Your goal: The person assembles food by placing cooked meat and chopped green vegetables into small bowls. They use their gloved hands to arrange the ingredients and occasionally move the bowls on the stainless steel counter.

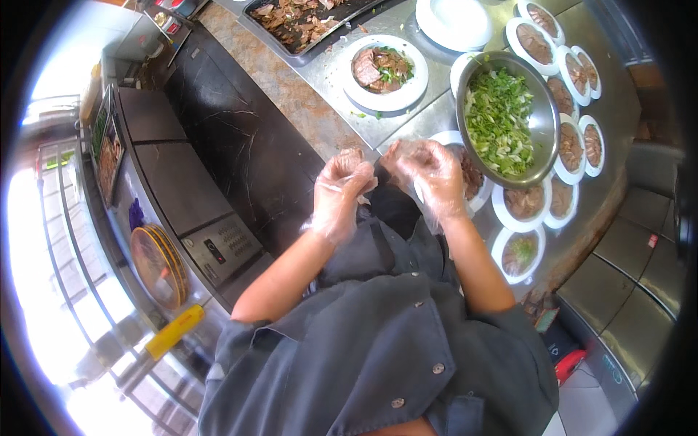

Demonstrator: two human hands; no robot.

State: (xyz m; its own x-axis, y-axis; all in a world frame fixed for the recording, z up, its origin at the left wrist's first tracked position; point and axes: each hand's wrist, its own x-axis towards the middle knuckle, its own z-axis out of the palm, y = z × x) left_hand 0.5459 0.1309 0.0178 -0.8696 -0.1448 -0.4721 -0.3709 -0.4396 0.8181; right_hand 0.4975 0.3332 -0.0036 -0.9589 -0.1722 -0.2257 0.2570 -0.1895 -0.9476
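Observation:
Both my hands wear clear, loose plastic gloves and are raised in front of my body, close together but apart. My left hand (340,190) is closed, thumb pressed to the curled fingers. Its grip hides whatever may be inside. My right hand (430,173) has its fingers bent in and pinched, and I cannot make out what they hold, if anything. Just beyond is a white plate (354,85) with sliced meat (367,67) and chopped greens. Right of my right hand, a steel bowl (552,120) of chopped greens (498,120) rests over some plates.
Several white plates of sliced meat (525,202) crowd the steel table's right side. Stacked white plates (454,25) stand at the back, beside a dark tray (291,51) of meat pieces. At left are a dark counter (153,160) and a yellow handle (174,332).

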